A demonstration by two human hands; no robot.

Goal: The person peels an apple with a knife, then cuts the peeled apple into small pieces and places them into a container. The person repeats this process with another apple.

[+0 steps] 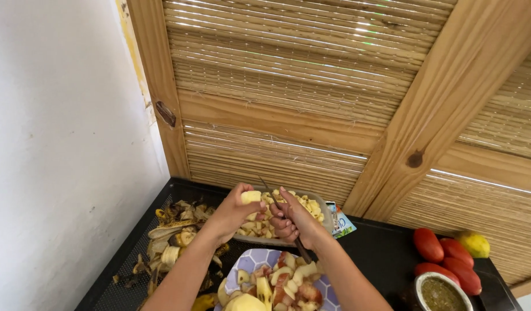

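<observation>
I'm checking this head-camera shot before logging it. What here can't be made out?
- Knife: the right hand hides most of it, and the blade tip is too thin to judge.
- Glass dish: both hands cover its near side.
- Patterned plate: cut off by the bottom edge, under fruit pieces.
- Banana piece: partly wrapped by the left hand.
- Packet: mostly behind the dish.

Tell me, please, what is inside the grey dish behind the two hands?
The grey dish holds pale yellow cut fruit pieces. The left hand, holding one piece, and the right hand, with a knife, cover its middle, so the bottom stays hidden.
</observation>
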